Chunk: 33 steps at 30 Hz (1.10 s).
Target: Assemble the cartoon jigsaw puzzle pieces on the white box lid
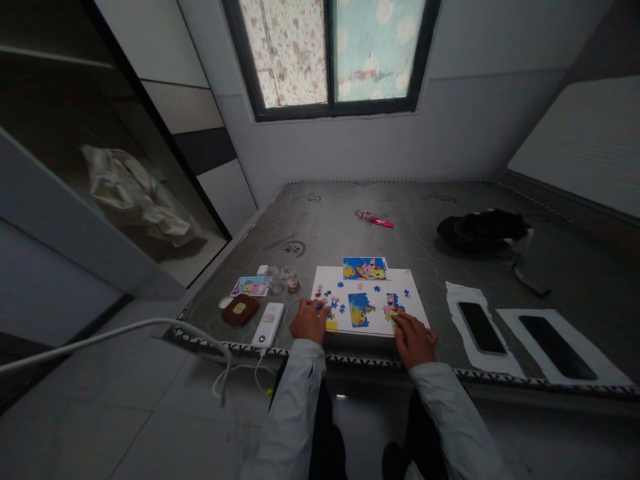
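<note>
A white box [373, 340] lies on the mattress in front of me, with jigsaw pieces spread over its top. My left hand [309, 322] is at the box's left front corner, fingers closed on what looks like a small blue puzzle piece [319, 307]. Loose blue puzzle pieces [342, 309] lie close by. At the right, my right hand [415, 339] has its fingertips pinched at a yellow puzzle piece [395, 313], against a small joined section [391, 301]. Between my hands lies a larger joined section [359, 310] in blue and yellow. The reference picture card [365, 268] rests at the box's back edge.
Left of the box are a white power bank [269, 325] with a cable, a brown case [240, 311], a colourful card [251, 286] and clear small containers [276, 280]. To the right lie a phone [481, 327] and a dark slab [557, 347] on white sheets. A red wrapper [376, 219] and black cap [483, 230] sit farther back.
</note>
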{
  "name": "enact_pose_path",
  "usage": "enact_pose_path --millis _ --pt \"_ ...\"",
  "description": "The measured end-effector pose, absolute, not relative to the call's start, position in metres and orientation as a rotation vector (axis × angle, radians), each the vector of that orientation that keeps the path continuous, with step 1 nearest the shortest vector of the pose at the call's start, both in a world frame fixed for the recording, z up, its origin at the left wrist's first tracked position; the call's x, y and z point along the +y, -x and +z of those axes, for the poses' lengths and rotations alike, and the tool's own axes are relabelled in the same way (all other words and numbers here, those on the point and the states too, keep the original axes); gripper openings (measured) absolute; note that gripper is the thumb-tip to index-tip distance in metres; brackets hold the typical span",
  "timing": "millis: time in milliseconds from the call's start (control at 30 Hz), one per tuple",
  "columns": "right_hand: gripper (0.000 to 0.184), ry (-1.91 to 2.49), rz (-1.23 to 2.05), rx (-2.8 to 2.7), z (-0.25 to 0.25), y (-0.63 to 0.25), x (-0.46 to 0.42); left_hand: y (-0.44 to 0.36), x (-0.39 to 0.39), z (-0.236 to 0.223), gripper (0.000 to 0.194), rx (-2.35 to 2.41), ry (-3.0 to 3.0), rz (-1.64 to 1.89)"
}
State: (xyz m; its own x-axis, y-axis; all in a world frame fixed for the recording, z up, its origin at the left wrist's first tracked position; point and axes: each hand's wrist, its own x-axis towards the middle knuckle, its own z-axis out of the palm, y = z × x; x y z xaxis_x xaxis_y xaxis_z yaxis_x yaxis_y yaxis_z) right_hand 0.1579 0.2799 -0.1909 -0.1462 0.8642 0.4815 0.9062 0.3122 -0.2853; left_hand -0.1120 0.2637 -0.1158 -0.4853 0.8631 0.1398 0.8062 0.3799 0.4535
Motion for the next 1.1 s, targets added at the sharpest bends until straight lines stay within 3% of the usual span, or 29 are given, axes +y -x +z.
enact_pose_path --millis 933,1100 --pt "0.035 1.562 -0.109 -2.021 -0.191 -0.158 0.28 0.111 0.272 -0.125 0.011 2.321 -1.546 0.664" --pt "0.033 1.542 -0.088 -2.015 -0.19 -0.158 0.281 0.112 0.273 -0.128 0.029 2.292 -1.565 0.752"
